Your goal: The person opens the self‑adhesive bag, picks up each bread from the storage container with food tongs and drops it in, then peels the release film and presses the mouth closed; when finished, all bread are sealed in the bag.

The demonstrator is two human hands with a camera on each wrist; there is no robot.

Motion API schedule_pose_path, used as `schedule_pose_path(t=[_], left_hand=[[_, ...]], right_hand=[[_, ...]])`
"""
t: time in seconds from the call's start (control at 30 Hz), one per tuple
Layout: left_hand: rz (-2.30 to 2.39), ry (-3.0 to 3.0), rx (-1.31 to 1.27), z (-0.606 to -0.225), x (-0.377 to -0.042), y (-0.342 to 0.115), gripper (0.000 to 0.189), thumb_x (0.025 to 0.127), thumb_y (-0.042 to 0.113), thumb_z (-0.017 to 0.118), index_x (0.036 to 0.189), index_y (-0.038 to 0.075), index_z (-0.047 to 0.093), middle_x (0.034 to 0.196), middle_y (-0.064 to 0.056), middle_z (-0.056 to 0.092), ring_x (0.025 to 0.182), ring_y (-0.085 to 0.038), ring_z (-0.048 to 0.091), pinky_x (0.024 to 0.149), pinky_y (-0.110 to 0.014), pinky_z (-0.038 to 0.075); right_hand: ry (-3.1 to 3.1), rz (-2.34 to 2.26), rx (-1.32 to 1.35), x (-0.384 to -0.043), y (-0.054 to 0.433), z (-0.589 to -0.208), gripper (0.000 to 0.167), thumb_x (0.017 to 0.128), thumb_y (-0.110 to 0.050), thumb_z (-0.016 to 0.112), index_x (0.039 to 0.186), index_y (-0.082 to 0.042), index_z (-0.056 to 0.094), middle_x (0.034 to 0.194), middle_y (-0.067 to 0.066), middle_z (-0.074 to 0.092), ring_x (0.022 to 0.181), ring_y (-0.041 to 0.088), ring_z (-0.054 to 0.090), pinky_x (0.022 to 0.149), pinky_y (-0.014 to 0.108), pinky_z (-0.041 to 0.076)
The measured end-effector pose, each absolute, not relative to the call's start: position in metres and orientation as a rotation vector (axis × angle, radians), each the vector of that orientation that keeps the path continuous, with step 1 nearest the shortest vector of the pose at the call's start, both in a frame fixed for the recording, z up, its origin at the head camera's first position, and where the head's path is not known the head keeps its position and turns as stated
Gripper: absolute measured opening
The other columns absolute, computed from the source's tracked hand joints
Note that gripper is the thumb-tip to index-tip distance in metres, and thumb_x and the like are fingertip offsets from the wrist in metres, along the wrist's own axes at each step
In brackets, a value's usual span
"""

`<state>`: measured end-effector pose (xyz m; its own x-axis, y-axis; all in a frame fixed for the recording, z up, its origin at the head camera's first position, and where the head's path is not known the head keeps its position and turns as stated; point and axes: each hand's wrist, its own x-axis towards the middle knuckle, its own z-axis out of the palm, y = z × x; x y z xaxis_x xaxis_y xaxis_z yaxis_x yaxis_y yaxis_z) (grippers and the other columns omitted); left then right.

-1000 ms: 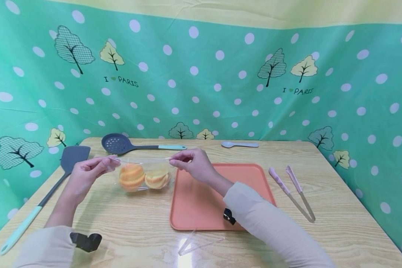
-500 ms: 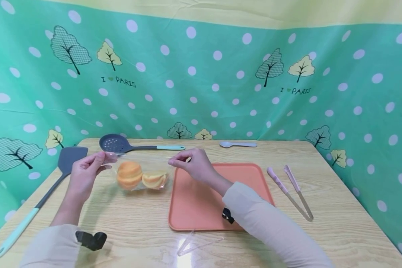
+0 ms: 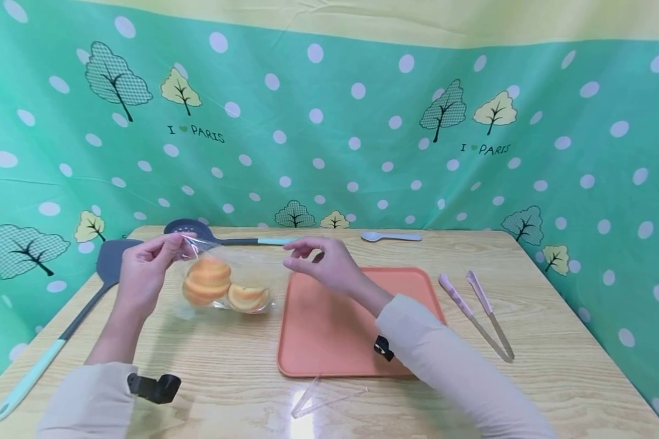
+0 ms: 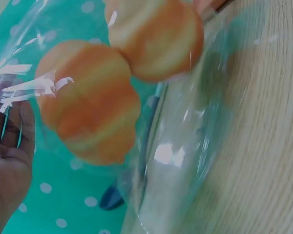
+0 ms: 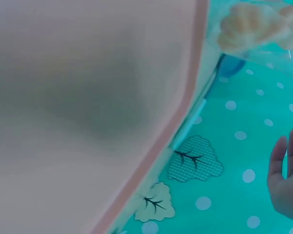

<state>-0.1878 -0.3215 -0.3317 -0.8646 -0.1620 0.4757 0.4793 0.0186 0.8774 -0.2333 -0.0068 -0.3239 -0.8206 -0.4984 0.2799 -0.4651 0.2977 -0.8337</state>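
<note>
A clear plastic bag (image 3: 247, 265) hangs over the left part of the table. Inside it are two bread pieces: a larger ridged orange-and-cream roll (image 3: 207, 281) and a smaller curved piece (image 3: 248, 299). My left hand (image 3: 144, 274) pinches the bag's upper left corner. In the left wrist view both breads show through the film, with the left hand (image 4: 10, 146) at the edge. My right hand (image 3: 326, 265) is held near the bag's right end, thumb and fingers apart with nothing between them. The right wrist view has the right hand (image 5: 289, 180) below the bag (image 5: 263, 46).
A pink-orange tray (image 3: 335, 360) lies under the right forearm. Tongs (image 3: 486, 320) rest to its right, and a pale spoon (image 3: 391, 236) behind it. A slotted skimmer (image 3: 236, 241) and a spatula (image 3: 82, 311) lie at the back and left. Clear tongs (image 3: 324, 402) lie in front.
The right fingers have come away from the bag's edge. My left hand has raised its corner, so the bag now slants and the breads have shifted slightly left.
</note>
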Motion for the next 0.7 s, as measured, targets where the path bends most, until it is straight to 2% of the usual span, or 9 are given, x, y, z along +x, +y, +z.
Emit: schedule_pose_path(t=[0.1, 0.27, 0.4, 0.6, 0.7], left_hand=[[-1.828, -1.900, -0.359, -0.325, -0.187, -0.313, 0.018, 0.102, 0.008, 0.062, 0.103, 0.000, 0.078, 0.079, 0.003, 0.073, 0.075, -0.006, 0.069, 0.077, -0.015, 0.055], [-1.757, -1.930, -0.400, -0.318, -0.187, -0.301, 0.018, 0.101, 0.005, 0.062, 0.103, -0.005, 0.077, 0.077, 0.003, 0.073, 0.075, -0.008, 0.068, 0.077, -0.016, 0.055], [-1.747, -1.929, -0.424, -0.314, -0.187, -0.294, 0.019, 0.101, 0.003, 0.061, 0.096, -0.007, 0.075, 0.076, 0.003, 0.073, 0.075, -0.008, 0.067, 0.075, -0.017, 0.055], [-1.651, -2.001, -0.426, -0.308, -0.184, -0.282, 0.022, 0.102, 0.004, 0.061, 0.088, -0.009, 0.072, 0.081, 0.004, 0.074, 0.079, -0.009, 0.068, 0.081, -0.017, 0.055], [-1.528, -2.078, -0.428, -0.305, -0.181, -0.279, 0.020, 0.101, 0.004, 0.063, 0.091, -0.010, 0.073, 0.082, 0.009, 0.074, 0.082, -0.008, 0.068, 0.081, -0.016, 0.054]], right_hand=[[2.509, -1.579, -1.000, -0.235, -0.009, -0.317, 0.030, 0.096, -0.029, 0.073, 0.121, -0.014, 0.074, 0.103, -0.006, 0.072, 0.097, 0.012, 0.062, 0.085, 0.030, 0.052], [2.530, -1.415, -1.099, -0.234, -0.023, -0.302, 0.028, 0.098, -0.034, 0.070, 0.117, -0.015, 0.076, 0.104, -0.007, 0.072, 0.093, 0.012, 0.062, 0.077, 0.027, 0.055], [2.566, -1.292, -1.216, -0.233, -0.039, -0.289, 0.029, 0.098, -0.032, 0.070, 0.119, -0.012, 0.075, 0.103, -0.005, 0.071, 0.092, 0.010, 0.061, 0.073, 0.023, 0.053], [2.672, -1.156, -1.326, -0.230, -0.059, -0.268, 0.030, 0.096, -0.033, 0.074, 0.116, -0.011, 0.076, 0.096, -0.005, 0.071, 0.090, 0.008, 0.060, 0.077, 0.017, 0.048], [2.688, -1.097, -1.321, -0.227, -0.067, -0.259, 0.027, 0.095, -0.037, 0.074, 0.106, -0.013, 0.078, 0.088, -0.008, 0.071, 0.082, 0.006, 0.061, 0.072, 0.016, 0.049]])
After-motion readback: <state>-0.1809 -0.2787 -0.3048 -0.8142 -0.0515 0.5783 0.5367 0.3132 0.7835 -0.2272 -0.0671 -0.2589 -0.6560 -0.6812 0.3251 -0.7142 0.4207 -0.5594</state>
